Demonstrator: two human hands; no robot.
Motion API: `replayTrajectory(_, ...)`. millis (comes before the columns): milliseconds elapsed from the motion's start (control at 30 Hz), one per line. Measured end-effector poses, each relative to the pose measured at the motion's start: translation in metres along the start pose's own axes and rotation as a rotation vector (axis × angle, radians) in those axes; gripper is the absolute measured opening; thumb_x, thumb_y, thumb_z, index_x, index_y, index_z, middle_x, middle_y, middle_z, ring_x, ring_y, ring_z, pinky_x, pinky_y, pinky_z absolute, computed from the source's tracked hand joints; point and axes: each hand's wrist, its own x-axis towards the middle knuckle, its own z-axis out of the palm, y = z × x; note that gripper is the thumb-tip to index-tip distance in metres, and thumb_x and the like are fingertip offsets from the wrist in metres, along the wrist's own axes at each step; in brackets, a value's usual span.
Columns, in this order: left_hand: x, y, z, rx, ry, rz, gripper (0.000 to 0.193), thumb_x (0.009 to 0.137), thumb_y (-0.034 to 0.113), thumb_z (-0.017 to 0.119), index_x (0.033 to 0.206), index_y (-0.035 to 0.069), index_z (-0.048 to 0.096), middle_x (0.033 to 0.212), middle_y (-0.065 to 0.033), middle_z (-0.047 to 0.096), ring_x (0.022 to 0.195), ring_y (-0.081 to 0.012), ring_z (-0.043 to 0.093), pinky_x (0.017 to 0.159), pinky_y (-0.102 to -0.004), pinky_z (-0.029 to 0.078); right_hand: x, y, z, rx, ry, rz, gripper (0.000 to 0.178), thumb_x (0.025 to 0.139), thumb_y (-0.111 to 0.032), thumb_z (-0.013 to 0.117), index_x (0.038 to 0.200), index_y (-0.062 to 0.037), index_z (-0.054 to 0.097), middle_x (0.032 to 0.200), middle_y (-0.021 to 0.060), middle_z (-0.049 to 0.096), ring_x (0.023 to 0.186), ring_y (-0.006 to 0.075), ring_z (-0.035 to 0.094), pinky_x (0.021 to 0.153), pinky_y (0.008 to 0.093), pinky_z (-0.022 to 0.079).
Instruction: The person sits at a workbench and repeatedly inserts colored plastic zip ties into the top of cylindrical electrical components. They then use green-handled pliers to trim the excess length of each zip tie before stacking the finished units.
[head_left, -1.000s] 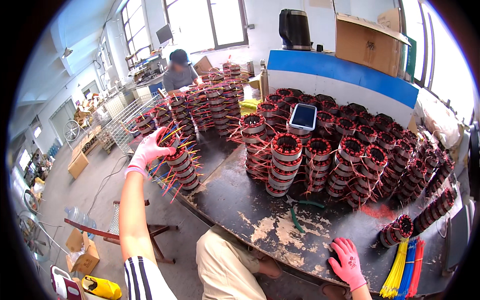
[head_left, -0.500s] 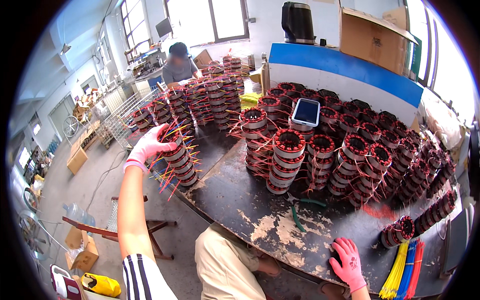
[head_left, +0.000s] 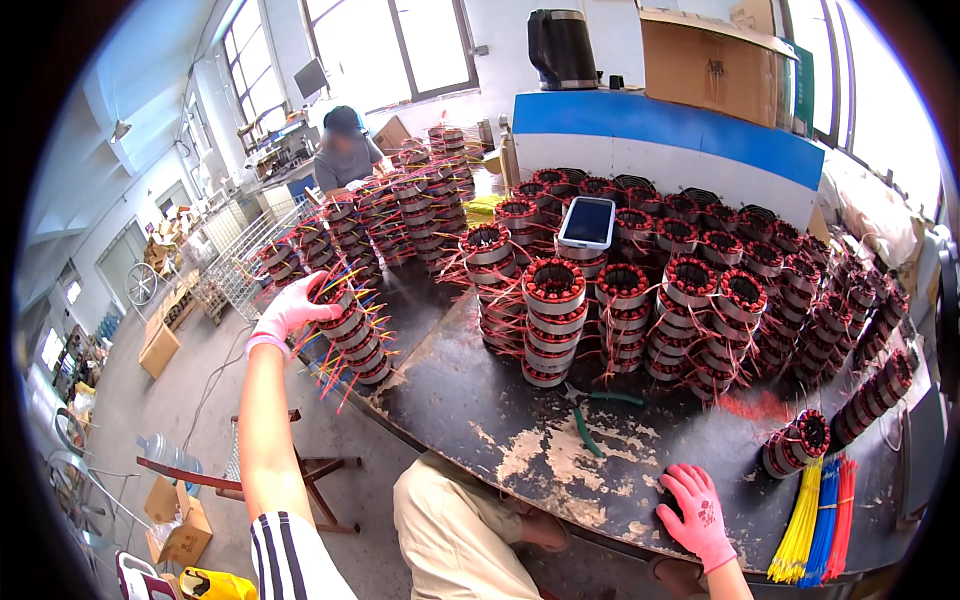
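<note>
The stack of wound rings [head_left: 354, 338] stands on the table [head_left: 430, 395], to the left of the green-handled pliers [head_left: 584, 430] and beyond them; the left hand [head_left: 290, 312] curls thumb and fingers about its top ring. Right of the pliers and nearer, the right hand [head_left: 697, 512] rests loosely spread, holding nothing. The gripped stack and the far stacks [head_left: 420, 215] beyond it bear yellow, blue and red leads and look further along; the many stacks [head_left: 555, 310] beyond the pliers seem to carry reddish leads only. Loose wire bundles [head_left: 821, 525] lie well right of the pliers. Print on the right glove [head_left: 707, 515] and the carton [head_left: 715, 70] behind is illegible.
</note>
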Motion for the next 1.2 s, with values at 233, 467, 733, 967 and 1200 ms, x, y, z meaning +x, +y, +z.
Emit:
replayTrajectory(233, 0.013, 0.004, 0.010, 0.056, 0.181, 0.048, 0.094, 0.081, 0.044, 0.083, 0.152, -0.003, 0.043, 0.150, -0.0206, 0.052, 0.141, -0.0299, 0.049, 0.119, -0.0378, 0.037, -0.009, 0.005, -0.010, -0.041, 0.177, -0.017, 0.046, 0.080, -0.020, 0.073, 0.123, -0.0049, 0.065, 0.133, 0.0160, 0.062, 0.129, 0.0371, 0.054, 0.114, 0.0534, 0.039)
replayTrajectory(467, -0.030, 0.031, 0.057, 0.368, 0.618, 0.399, 0.053, 0.098, 0.021, 0.067, 0.144, -0.001, 0.053, 0.145, -0.0214, 0.057, 0.136, -0.0365, 0.052, 0.116, -0.0432, 0.040, -0.031, 0.069, -0.117, -0.601, 0.572, 0.336, 0.071, 0.085, -0.022, 0.076, 0.148, -0.0061, 0.048, 0.152, 0.0156, 0.049, 0.146, 0.0368, 0.037, 0.122, 0.0510, 0.028)
replayTrajectory(733, -0.018, -0.018, 0.051, 0.028, 0.910, 0.211, 0.053, 0.101, 0.015, 0.061, 0.150, 0.000, 0.047, 0.153, -0.0154, 0.049, 0.144, -0.0290, 0.043, 0.122, -0.0388, 0.031, -0.064, 0.149, -0.140, -0.480, 0.357, 0.294, 0.050, 0.074, -0.010, 0.080, 0.121, -0.0038, 0.063, 0.140, 0.0128, 0.057, 0.141, 0.0400, 0.042, 0.120, 0.0531, 0.033)
replayTrajectory(967, -0.081, 0.050, 0.104, -0.046, 0.927, 0.429, 0.043, 0.097, 0.004, 0.061, 0.139, 0.000, 0.055, 0.140, -0.0176, 0.058, 0.132, -0.0330, 0.054, 0.114, -0.0417, 0.040, -0.043, 0.065, -0.132, -0.541, 0.509, 0.194, 0.039, 0.069, -0.005, 0.079, 0.105, -0.0030, 0.063, 0.119, 0.0147, 0.063, 0.130, 0.0427, 0.049, 0.115, 0.0537, 0.036)
replayTrajectory(1200, -0.187, 0.219, 0.264, -0.184, 0.205, 0.987, 0.045, 0.081, 0.007, 0.078, 0.124, 0.005, 0.065, 0.123, -0.0134, 0.065, 0.115, -0.0368, 0.062, 0.103, -0.0498, 0.051, -0.025, -0.067, -0.051, -0.417, 0.217, 0.086, 0.030, 0.072, -0.032, 0.083, 0.083, -0.0160, 0.060, 0.083, 0.0016, 0.059, 0.097, 0.0251, 0.061, 0.106, 0.0493, 0.040)
